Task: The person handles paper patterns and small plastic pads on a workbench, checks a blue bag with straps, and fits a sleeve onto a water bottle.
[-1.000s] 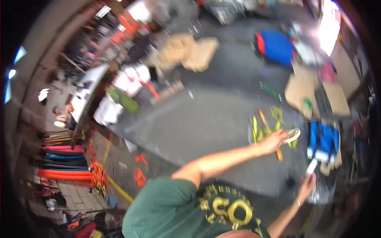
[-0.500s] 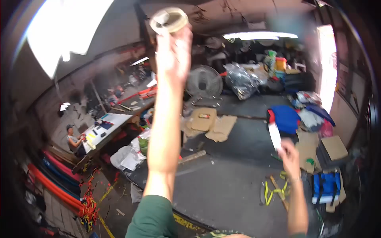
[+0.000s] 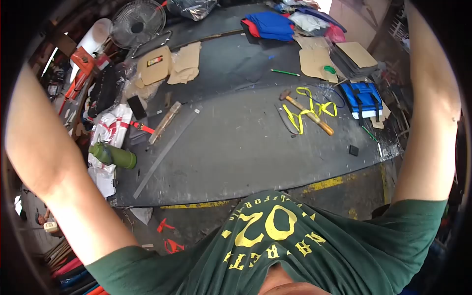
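Both my arms are raised and spread wide; each hand lies beyond the edge of the head view. My left forearm [image 3: 42, 132] runs up the left side, and my right forearm [image 3: 435, 64] goes up the right side. What either hand holds is hidden. On the dark worktable [image 3: 221, 152] below lie a hammer [image 3: 314, 120] with a wooden handle and a yellow strap [image 3: 295, 118] looped around it. A clear flat strip [image 3: 167, 155] rests at the table's left, near a wooden piece [image 3: 165, 123].
A green flask [image 3: 115, 155] lies at the left edge beside white plastic bags [image 3: 105, 129]. At right are a blue bag [image 3: 363, 101], cardboard [image 3: 312, 61] and a small black block [image 3: 353, 150]. A fan [image 3: 137, 24] and folded blue cloth [image 3: 270, 25] stand farther back.
My view has tilted down to the table and my shirt. My left hand, which held up a tape roll, and my right hand, with a white strip, have left the view.
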A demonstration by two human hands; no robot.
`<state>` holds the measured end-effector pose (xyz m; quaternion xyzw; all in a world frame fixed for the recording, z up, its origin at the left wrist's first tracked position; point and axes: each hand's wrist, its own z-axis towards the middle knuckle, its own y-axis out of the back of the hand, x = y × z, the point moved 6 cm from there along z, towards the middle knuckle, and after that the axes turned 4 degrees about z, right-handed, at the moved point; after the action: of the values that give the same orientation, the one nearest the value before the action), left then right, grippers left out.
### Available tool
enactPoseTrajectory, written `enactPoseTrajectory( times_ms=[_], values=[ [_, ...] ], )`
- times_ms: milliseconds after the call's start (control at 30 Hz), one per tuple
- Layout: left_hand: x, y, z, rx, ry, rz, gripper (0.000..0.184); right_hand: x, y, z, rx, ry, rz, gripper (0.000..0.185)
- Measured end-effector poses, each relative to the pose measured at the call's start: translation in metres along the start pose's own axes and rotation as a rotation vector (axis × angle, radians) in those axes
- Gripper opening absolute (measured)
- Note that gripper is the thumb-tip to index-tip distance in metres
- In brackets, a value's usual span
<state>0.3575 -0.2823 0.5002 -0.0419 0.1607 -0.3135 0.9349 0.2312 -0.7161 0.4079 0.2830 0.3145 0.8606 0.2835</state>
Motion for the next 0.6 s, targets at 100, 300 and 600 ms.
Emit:
enactPoseTrajectory(
  times_ms=[100, 300, 600],
  values=[
    [0.006, 0.028, -0.05, -0.093, 0.068, 0.165, 0.045, -0.006, 0.001, -0.037, 0.1, -0.082, -0.102, 0.027],
    [0.009, 0.057, -0.151, -0.175, 0.267, 0.48, 0.046, -0.012, 0.001, -0.074, 0.191, -0.167, -0.178, 0.028],
    [-0.006, 0.066, -0.288, -0.189, 0.598, 0.802, 0.047, -0.016, -0.003, -0.09, 0.26, -0.182, -0.201, 0.03]
  ],
)
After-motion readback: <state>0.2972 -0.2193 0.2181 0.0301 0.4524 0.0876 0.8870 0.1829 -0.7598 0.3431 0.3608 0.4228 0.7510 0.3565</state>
